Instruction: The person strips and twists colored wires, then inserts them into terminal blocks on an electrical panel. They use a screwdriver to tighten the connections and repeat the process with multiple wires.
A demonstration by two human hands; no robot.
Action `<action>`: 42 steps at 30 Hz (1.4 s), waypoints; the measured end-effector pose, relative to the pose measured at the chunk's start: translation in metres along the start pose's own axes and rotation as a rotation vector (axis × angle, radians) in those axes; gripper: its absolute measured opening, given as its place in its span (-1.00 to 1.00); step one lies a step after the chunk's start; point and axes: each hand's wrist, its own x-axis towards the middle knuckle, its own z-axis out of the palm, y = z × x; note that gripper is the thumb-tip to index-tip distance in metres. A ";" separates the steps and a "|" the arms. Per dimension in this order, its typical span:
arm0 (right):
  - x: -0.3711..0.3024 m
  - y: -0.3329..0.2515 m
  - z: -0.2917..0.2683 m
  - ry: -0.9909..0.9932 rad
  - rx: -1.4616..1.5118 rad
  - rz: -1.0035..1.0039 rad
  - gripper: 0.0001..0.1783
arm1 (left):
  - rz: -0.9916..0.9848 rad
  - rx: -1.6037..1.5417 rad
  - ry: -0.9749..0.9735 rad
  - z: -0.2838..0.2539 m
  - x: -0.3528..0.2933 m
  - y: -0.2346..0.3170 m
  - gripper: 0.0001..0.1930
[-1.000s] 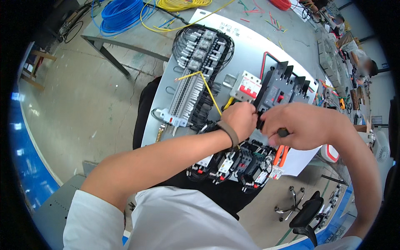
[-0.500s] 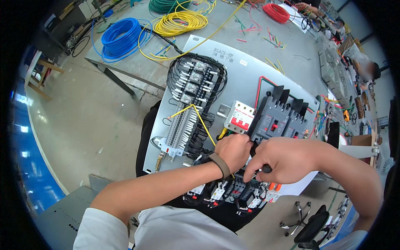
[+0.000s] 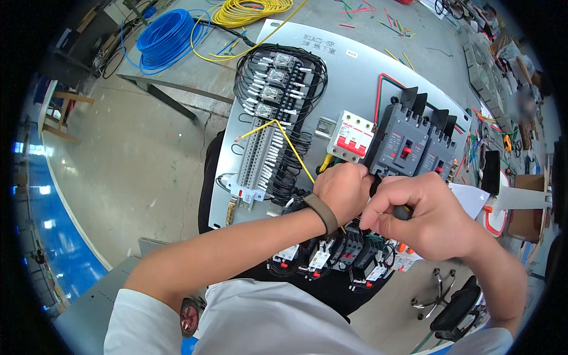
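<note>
A grey metal mounting panel [image 3: 349,71] tilts in front of me, carrying electrical parts. My left hand [image 3: 344,188] is closed just below a white circuit breaker with red levers [image 3: 351,137]; what its fingers hold is hidden. Right against it, my right hand [image 3: 423,213] wraps round a black-handled tool [image 3: 403,212], whose working end I cannot see. Beside the hands stands a large grey breaker [image 3: 402,142]. A yellow wire [image 3: 291,145] arches from the terminal strip [image 3: 260,154] down towards my left hand. Contactors [image 3: 349,248] with dark wires sit below my wrists.
Blue wire coil [image 3: 168,41] and yellow wire coil [image 3: 248,10] lie on the table at the far left. Cut wire pieces are scattered behind the panel. A wheeled chair [image 3: 455,307] stands at the lower right. People are at the far right.
The view has shifted, so the panel sits higher and appears larger. Both hands stay together below the white breaker, and the right hand has turned slightly round the tool handle.
</note>
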 end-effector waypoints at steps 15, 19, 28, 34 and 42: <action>-0.006 -0.032 0.008 0.345 -0.715 0.053 -0.77 | 0.039 0.017 0.080 0.011 0.002 -0.010 -0.73; -0.016 -0.035 0.016 0.331 -0.862 0.262 -0.63 | 0.062 0.020 0.071 0.014 0.002 -0.012 -0.72; -0.023 -0.012 0.021 0.357 -1.124 0.120 -0.75 | 0.065 0.051 0.064 0.013 0.000 -0.012 -0.75; -0.023 -0.018 0.009 0.034 -1.569 -0.082 -0.92 | 0.046 0.038 0.030 0.010 0.001 -0.013 -0.77; 0.004 -0.036 0.004 -0.271 -2.067 -0.353 -0.84 | 0.104 0.020 0.080 0.013 0.005 -0.015 -0.77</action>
